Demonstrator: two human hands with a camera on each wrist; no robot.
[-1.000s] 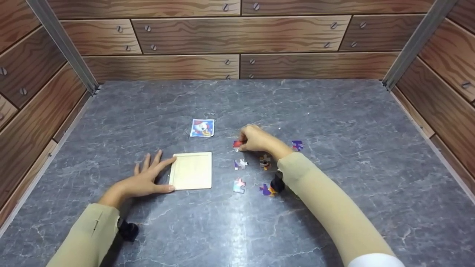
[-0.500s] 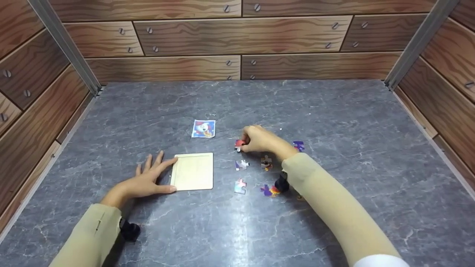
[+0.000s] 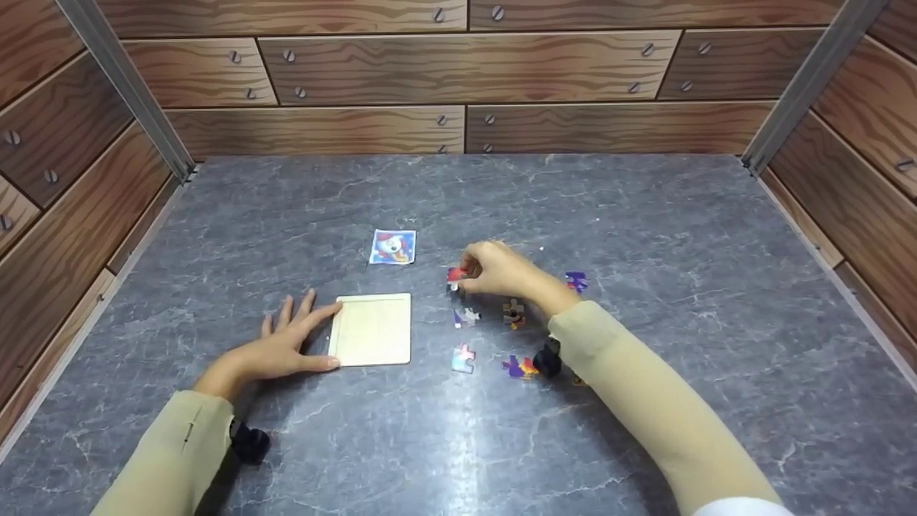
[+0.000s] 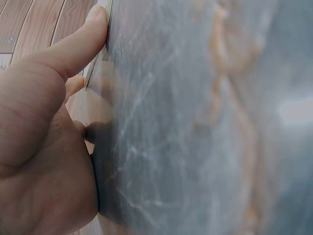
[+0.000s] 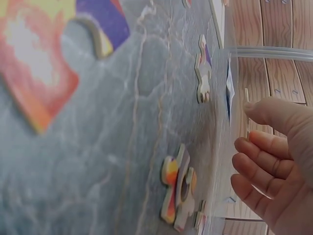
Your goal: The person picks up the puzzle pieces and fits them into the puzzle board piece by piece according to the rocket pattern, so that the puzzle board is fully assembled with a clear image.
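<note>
Early stage, by the look of it: no puzzle piece sits in the wooden tray [image 3: 372,333], whose left edge the left hand [image 3: 276,347] touches with thumb and forefinger, fingers spread straight. One red-topped piece [image 3: 455,275] is up off the table [image 3: 401,444], pinched by the right hand [image 3: 494,269], apart from the tray. Probably left to place: that one, plus the loose pieces [image 3: 519,367] right of the tray, one mostly hidden by the right sleeve [image 3: 630,394]; picture card [image 3: 393,247] lies beyond the tray.
</note>
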